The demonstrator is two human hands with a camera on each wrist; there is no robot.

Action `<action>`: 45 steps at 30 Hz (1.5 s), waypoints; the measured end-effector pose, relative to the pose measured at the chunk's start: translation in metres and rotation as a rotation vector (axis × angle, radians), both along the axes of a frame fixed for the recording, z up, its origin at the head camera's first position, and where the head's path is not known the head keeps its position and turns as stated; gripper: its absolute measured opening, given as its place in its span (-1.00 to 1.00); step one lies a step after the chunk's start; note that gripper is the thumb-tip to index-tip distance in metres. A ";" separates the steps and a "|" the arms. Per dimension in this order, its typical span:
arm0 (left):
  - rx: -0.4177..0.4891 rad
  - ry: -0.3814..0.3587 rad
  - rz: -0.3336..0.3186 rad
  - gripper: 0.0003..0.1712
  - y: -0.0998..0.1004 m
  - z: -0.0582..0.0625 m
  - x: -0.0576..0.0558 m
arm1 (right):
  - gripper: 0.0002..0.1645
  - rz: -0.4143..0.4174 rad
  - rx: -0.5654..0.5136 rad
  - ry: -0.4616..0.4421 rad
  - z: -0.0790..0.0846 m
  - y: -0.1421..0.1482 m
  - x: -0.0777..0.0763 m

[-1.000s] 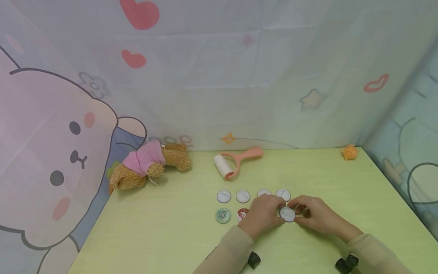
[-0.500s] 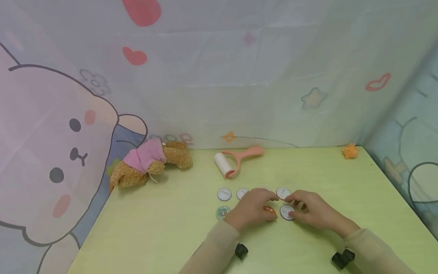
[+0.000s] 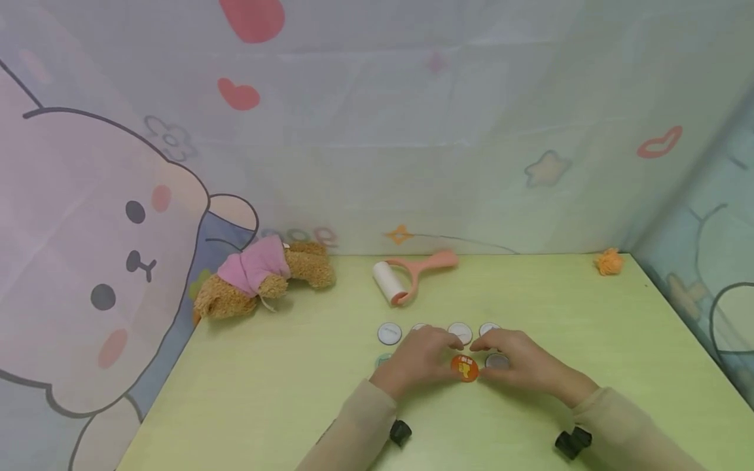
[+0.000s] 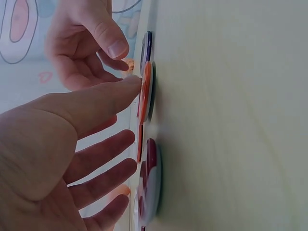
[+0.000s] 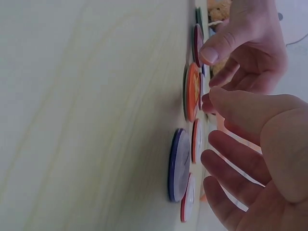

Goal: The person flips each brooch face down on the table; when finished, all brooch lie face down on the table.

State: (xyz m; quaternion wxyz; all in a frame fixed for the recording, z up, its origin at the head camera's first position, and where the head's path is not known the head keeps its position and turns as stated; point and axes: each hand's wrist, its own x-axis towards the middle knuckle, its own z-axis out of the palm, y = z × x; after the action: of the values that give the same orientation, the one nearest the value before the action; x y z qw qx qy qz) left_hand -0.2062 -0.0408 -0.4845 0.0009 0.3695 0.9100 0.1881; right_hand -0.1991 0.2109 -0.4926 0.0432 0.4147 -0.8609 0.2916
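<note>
An orange round badge with a yellow hand picture lies face up on the table, between my two hands. My left hand is at its left side, thumb tip right at the badge's edge in the left wrist view, other fingers loosely spread. From the right reaches my right hand, its thumb close to the same badge and fingers relaxed. Below that hand sits a white-faced badge with a dark blue rim. A red badge lies beside the left fingers; a green badge is partly hidden.
A back row of white-faced badges, including one at the left end, runs behind the hands. Farther back lie a peach-handled lint roller, a teddy bear in pink and a small orange fluffy ball. A printed cloth hangs behind.
Both hands have let go of the white-faced badge, which stays at the row's right end. They have shifted left to either side of the orange badge.
</note>
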 end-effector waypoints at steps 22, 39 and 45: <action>0.024 -0.011 0.024 -0.54 -0.003 -0.006 0.005 | -0.51 -0.021 0.126 -0.021 -0.001 -0.017 0.002; 0.001 0.029 0.021 -0.56 0.001 -0.009 0.005 | -0.51 -0.002 0.145 -0.059 -0.001 -0.017 0.001; 0.019 0.022 0.019 -0.60 0.001 -0.008 0.006 | -0.53 -0.005 0.141 -0.068 -0.002 -0.017 -0.001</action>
State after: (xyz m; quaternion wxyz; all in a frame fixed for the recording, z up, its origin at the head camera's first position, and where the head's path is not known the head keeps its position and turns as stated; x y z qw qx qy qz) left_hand -0.2005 -0.0401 -0.4924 -0.0143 0.3629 0.9116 0.1927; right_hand -0.2000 0.1943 -0.4943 -0.0147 0.4046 -0.8812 0.2439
